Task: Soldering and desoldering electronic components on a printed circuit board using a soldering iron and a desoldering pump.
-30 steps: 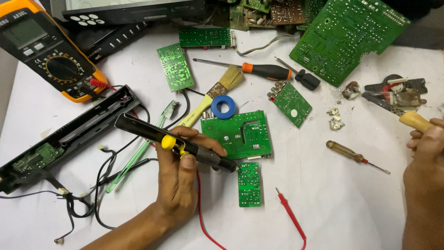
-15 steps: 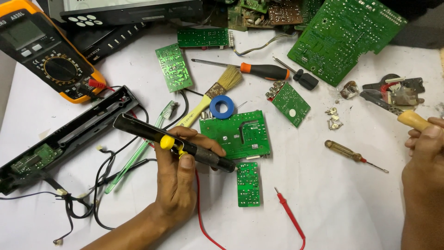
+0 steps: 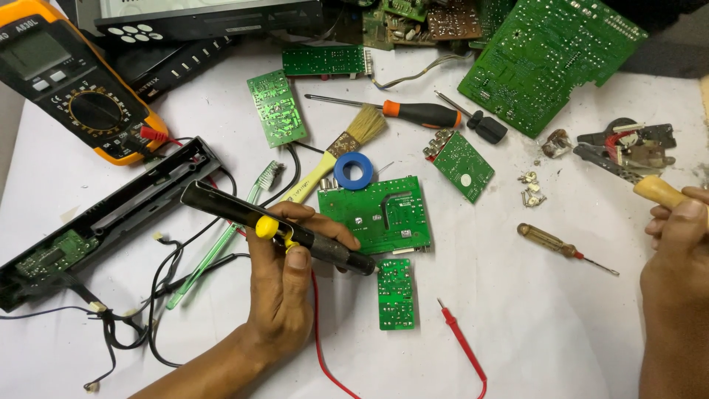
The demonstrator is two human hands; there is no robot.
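As seen from the head-worn camera, a white surface (image 3: 561, 325) is shown strewn with electronic parts. At the top right lies the largest item, a big green circuit board (image 3: 550, 55); at the top left, an orange-cased multimeter (image 3: 74, 81); below it, a long black housing (image 3: 111, 218) with loose black wires trailing from its lower end. Near the centre a medium green board (image 3: 380, 214) is laid flat, with a small green board (image 3: 396, 293) just below it and a blue tape roll (image 3: 353, 171) touching its upper edge. An orange-handled screwdriver (image 3: 399, 112), a paintbrush (image 3: 340, 151) and a red probe lead (image 3: 461, 341) are also marked.

The left hand (image 3: 284, 295) is closed around a black pen-shaped tool with a yellow button (image 3: 277, 230), the thumb pressed along its barrel; the tip is pointed at the gap between the medium and small boards. The right hand (image 3: 676, 258), at the right edge, is wrapped with curled fingers on a pale wooden handle (image 3: 659, 192), whose working end cannot be seen.

The step in hand is judged to be bringing the black tool to a joint on one of the two central boards. The next move would call for a steady tip placed on a single pad, with the right-hand tool brought across to meet it.
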